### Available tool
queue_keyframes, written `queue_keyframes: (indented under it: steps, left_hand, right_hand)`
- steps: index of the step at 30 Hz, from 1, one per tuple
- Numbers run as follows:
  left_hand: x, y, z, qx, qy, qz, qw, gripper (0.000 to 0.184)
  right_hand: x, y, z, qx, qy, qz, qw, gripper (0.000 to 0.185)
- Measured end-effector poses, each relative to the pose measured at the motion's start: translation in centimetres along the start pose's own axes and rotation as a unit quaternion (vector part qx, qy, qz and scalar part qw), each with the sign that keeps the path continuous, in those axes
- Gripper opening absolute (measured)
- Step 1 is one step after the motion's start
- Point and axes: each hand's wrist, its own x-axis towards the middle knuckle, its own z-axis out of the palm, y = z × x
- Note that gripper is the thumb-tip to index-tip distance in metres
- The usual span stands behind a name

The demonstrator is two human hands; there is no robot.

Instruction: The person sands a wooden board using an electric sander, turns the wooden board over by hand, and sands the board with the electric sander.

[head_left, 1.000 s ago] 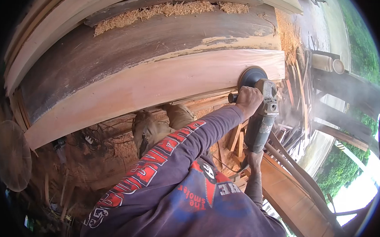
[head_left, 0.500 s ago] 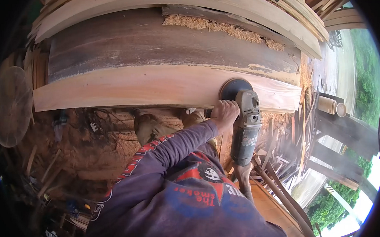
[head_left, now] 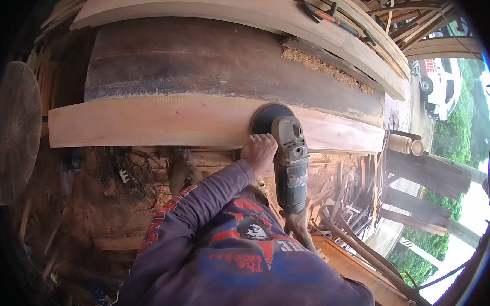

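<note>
A long pale plank lies along the near edge of a dark wooden bench top. The round disc of a grey power sander rests on the plank, right of its middle. My left hand is wrapped round the side handle near the disc, and the fist hides most of that handle. At the rear end of the tool my right hand grips the body, its fingers partly hidden beneath.
Beyond the bench lie long boards with a clamp-like tool on them. A fan stands at the left. Wood shavings, scrap strips, a white container and a parked vehicle are at the right.
Both hands and the sander have moved left along the plank. The camera view has turned, so the plank looks more level, and the clamp-like tool and vehicle now show.
</note>
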Motion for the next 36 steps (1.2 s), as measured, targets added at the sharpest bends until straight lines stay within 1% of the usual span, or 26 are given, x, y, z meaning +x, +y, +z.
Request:
queue_keyframes:
  steps: [1,2,3,5,6,8,9,11,13,16,18,19,20,21,23,26,30,31,33,34,35,36]
  left_hand:
    - [-0.8,-1.5,-0.5,-0.012,-0.006,-0.025,1.0,0.014]
    - [-1.6,-2.8,-0.8,-0.024,-0.014,-0.05,0.998,0.015]
    - [-2.3,-4.2,-1.7,-0.029,-0.014,-0.039,0.999,0.015]
    - [-3.7,-6.8,-3.5,-0.009,-0.007,-0.084,0.996,0.011]
    - [-4.3,-7.9,-4.3,-0.012,-0.006,-0.081,0.997,0.011]
    - [-5.4,-10.1,-5.7,-0.026,-0.031,-0.129,0.991,0.015]
    - [-6.0,-11.0,-6.1,-0.028,-0.031,-0.127,0.991,0.015]
    - [-6.8,-12.2,-6.7,-0.025,-0.034,-0.151,0.988,0.019]
    - [-6.8,-12.1,-6.8,-0.018,-0.045,-0.162,0.986,0.019]
    - [-6.2,-11.6,-6.0,-0.036,-0.035,-0.163,0.985,0.021]
    - [-4.9,-9.9,-5.3,-0.003,-0.025,-0.123,0.992,0.015]
    - [-4.2,-9.0,-4.9,-0.004,-0.027,-0.122,0.992,0.015]
    - [-3.5,-8.0,-4.6,-0.01,-0.025,-0.106,0.994,0.014]
    - [-2.9,-7.0,-4.1,-0.015,-0.022,-0.091,0.995,0.014]
    - [-1.6,-4.8,-3.2,-0.01,-0.016,-0.091,0.996,0.013]
    - [0.6,-1.3,-1.4,-0.007,0.005,-0.053,0.999,0.01]
    - [3.9,4.3,0.6,-0.031,-0.004,-0.037,0.999,0.009]
    - [4.8,5.8,1.0,-0.03,-0.006,-0.033,0.999,0.009]
    - [6.4,8.6,2.0,-0.071,-0.04,-0.034,0.996,0.012]
    - [7.2,10.1,2.5,-0.07,-0.043,-0.028,0.996,0.012]
    - [7.9,11.5,2.9,-0.079,-0.059,-0.028,0.995,0.014]
    - [8.7,13.0,3.3,-0.087,-0.075,-0.027,0.993,0.017]
  right_hand:
    - [-0.5,-1.1,0.8,0.007,0.009,0.007,1.0,0.039]
    - [-1.0,-1.9,1.4,0.057,-0.001,-0.016,0.998,0.036]
    - [-1.4,-3.4,1.7,0.055,-0.003,-0.034,0.998,0.034]
    - [-2.3,-6.3,2.3,0.053,-0.005,-0.069,0.996,0.031]
    - [-3.0,-8.3,2.5,0.056,-0.01,-0.091,0.994,0.031]
    - [-2.6,-8.8,3.7,0.07,-0.009,-0.14,0.988,0.032]
    - [-2.6,-9.3,4.3,0.076,-0.009,-0.165,0.983,0.032]
    - [-2.4,-10.4,4.8,0.087,-0.042,-0.194,0.976,0.034]
    - [-1.8,-9.0,5.2,0.096,-0.058,-0.176,0.978,0.035]
    - [-1.5,-8.4,5.0,0.101,-0.04,-0.165,0.98,0.033]
    - [-1.5,-7.9,3.6,0.081,-0.036,-0.155,0.984,0.032]
    - [-1.6,-7.7,2.7,0.075,-0.034,-0.152,0.985,0.032]
    - [-2.2,-8.3,1.5,0.064,-0.02,-0.128,0.99,0.032]
    - [-1.7,-7.1,0.9,0.062,-0.01,-0.127,0.99,0.031]
    - [-0.8,-4.8,-0.3,0.059,0.009,-0.125,0.99,0.031]
    - [0.3,-2.4,-2.8,0.064,0.007,-0.028,0.998,0.034]
    - [2.2,1.0,-7.2,0.05,0.037,0.002,0.998,0.035]
    - [2.7,2.1,-8.5,0.061,0.042,-0.017,0.997,0.036]
    - [3.7,4.5,-10.9,0.084,0.051,-0.051,0.994,0.038]
    - [4.4,5.9,-12.2,0.079,0.038,-0.007,0.996,0.041]
    - [5.0,6.9,-13.4,0.084,0.041,-0.002,0.996,0.041]
    - [5.6,7.9,-14.6,0.091,0.047,-0.024,0.994,0.042]
